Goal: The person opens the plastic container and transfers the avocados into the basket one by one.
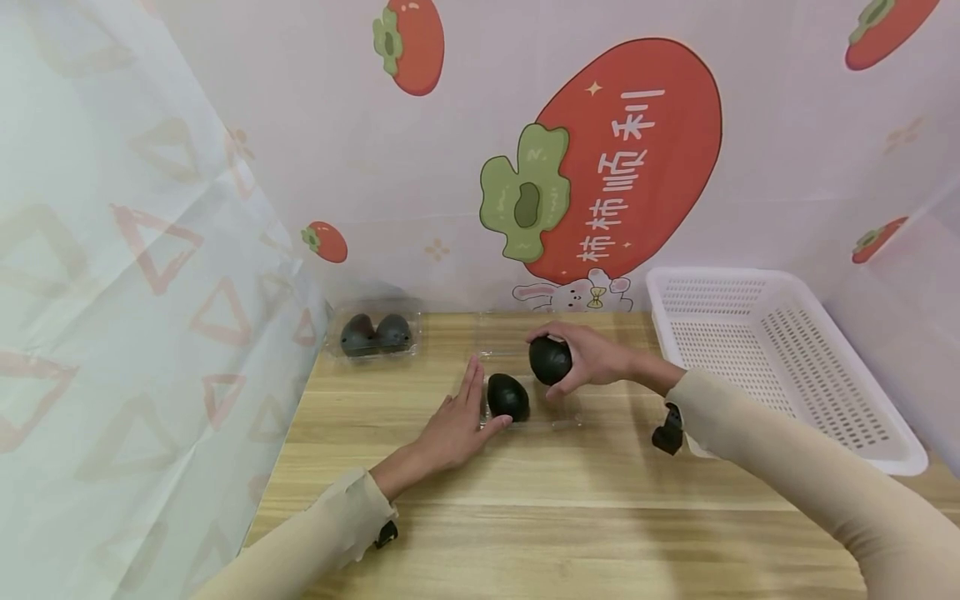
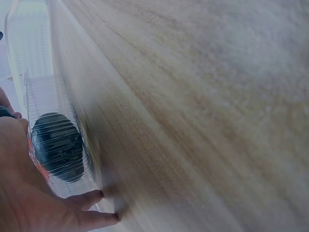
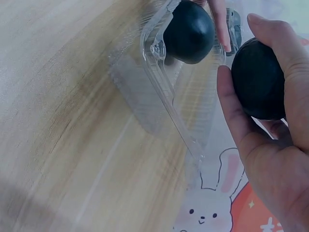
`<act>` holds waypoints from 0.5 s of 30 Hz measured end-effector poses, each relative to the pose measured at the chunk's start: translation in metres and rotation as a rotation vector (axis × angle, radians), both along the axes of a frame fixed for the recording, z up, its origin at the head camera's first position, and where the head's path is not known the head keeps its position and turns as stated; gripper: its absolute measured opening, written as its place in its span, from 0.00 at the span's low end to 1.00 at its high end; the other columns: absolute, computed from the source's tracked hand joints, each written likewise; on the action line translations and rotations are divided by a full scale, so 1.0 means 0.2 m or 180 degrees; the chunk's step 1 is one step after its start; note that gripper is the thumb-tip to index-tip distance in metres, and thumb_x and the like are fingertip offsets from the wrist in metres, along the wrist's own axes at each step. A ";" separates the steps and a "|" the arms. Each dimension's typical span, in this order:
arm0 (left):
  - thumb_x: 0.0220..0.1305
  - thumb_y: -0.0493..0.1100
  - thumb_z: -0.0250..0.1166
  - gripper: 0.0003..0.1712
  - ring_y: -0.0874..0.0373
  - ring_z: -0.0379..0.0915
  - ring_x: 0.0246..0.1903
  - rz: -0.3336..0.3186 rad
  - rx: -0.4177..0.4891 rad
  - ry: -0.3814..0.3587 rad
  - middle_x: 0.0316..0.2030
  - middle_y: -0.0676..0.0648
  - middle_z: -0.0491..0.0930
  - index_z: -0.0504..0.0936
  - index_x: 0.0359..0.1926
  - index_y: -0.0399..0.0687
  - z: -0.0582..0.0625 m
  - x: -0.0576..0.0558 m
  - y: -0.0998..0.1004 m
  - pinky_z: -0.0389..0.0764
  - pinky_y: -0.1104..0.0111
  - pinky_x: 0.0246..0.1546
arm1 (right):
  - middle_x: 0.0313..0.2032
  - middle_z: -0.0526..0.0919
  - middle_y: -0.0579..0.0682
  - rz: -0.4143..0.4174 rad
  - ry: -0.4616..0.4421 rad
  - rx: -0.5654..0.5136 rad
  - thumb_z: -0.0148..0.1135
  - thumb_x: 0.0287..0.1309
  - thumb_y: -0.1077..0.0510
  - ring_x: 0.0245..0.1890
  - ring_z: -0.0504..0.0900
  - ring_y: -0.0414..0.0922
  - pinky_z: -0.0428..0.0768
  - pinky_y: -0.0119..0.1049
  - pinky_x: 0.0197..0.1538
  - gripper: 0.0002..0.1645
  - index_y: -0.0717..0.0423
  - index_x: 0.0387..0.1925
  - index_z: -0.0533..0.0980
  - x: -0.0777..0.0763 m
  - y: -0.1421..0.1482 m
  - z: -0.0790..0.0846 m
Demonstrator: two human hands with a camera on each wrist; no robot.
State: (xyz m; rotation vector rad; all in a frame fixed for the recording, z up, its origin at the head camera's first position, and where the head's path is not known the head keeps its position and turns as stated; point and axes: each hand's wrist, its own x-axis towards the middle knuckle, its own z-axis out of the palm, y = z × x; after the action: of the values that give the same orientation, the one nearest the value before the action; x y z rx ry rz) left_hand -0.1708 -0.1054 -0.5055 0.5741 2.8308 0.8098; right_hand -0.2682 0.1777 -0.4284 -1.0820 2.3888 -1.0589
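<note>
My right hand (image 1: pixel 588 357) grips a dark, egg-shaped avocado (image 1: pixel 551 361) between thumb and fingers, above the right half of a clear plastic clamshell box (image 1: pixel 566 410). A second dark avocado (image 1: pixel 507 397) sits in the left half of that box. Beside the box's left end rests my left hand (image 1: pixel 452 429), fingers extended along the side and thumb at the front edge near the avocado. In the left wrist view, the seated avocado (image 2: pixel 58 147) shows through the ribbed plastic wall. The right wrist view shows the held avocado (image 3: pixel 259 79) apart from the box rim.
Another clear box (image 1: pixel 375 353) with two dark avocados stands at the back left. A white perforated basket (image 1: pixel 795 308) stands on the right, partly behind my right forearm. The opened lid (image 1: pixel 502 333) lies toward the printed back wall (image 1: pixel 450 167).
</note>
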 end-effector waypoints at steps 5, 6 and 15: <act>0.78 0.71 0.51 0.58 0.38 0.63 0.75 -0.0008 0.0000 0.0000 0.86 0.43 0.28 0.35 0.86 0.42 0.00 0.00 0.00 0.61 0.36 0.73 | 0.65 0.78 0.55 -0.0039 0.0007 -0.0041 0.89 0.44 0.53 0.59 0.77 0.51 0.78 0.54 0.64 0.51 0.52 0.70 0.73 0.00 0.02 0.02; 0.78 0.71 0.51 0.58 0.38 0.63 0.75 -0.0013 -0.0007 -0.0002 0.86 0.43 0.27 0.34 0.86 0.42 0.00 0.00 0.00 0.61 0.36 0.73 | 0.65 0.79 0.54 -0.0049 0.0019 -0.0050 0.89 0.44 0.52 0.59 0.77 0.51 0.78 0.54 0.63 0.52 0.51 0.70 0.73 0.00 0.02 0.03; 0.78 0.71 0.51 0.58 0.38 0.60 0.77 -0.0022 -0.0053 0.0004 0.86 0.43 0.26 0.34 0.86 0.42 -0.01 0.00 -0.01 0.61 0.36 0.73 | 0.62 0.79 0.50 -0.0216 -0.0022 -0.0066 0.89 0.43 0.51 0.58 0.76 0.51 0.80 0.49 0.58 0.50 0.47 0.68 0.74 0.01 0.08 0.08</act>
State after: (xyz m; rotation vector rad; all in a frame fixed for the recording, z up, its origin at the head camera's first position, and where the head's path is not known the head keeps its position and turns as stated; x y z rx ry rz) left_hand -0.1716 -0.1066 -0.5068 0.5819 2.8323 0.7842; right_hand -0.2672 0.1929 -0.4116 -1.0091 2.4301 -1.1103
